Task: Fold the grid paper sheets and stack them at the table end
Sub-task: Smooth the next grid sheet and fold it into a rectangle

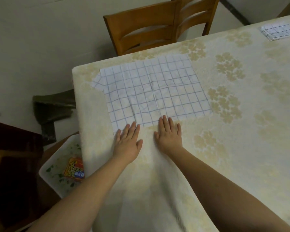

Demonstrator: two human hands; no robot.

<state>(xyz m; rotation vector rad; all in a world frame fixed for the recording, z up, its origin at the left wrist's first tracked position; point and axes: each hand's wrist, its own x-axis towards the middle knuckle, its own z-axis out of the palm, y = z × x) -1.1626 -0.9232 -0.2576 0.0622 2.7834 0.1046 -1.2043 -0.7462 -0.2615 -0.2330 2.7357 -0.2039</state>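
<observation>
Nearest the camera, two bare forearms reach forward over the tabletop, which wears a pale, softly textured cloth with faded gold flower clusters. The left hand and the right hand both lie flat, fingers straight and spread a little, holding nothing; the fingertips of each press on the near edge of the unfolded grid paper sheet, the palms resting on the cloth just short of it. The sheet lies directly ahead of the hands, spread open, its long axis running left to right across the view, and its near edge slants so that the right hand reaches slightly farther in. The right hand's fingertips sit at the foot of a centre crease that runs away from the person; the left hand presses near the sheet's near left corner. So both hands are about equally placed to lift the near edge, and a fold would probably carry it away towards the far edge. The paper is thin, white, ruled in blue squares, rumpled with shallow creases, and its far left corner is turned over at an angle. Beyond it stands a wooden chair with curved slats. Well apart, at the far right table end, lies the folded stack of the same grid paper, small and roughly square.
</observation>
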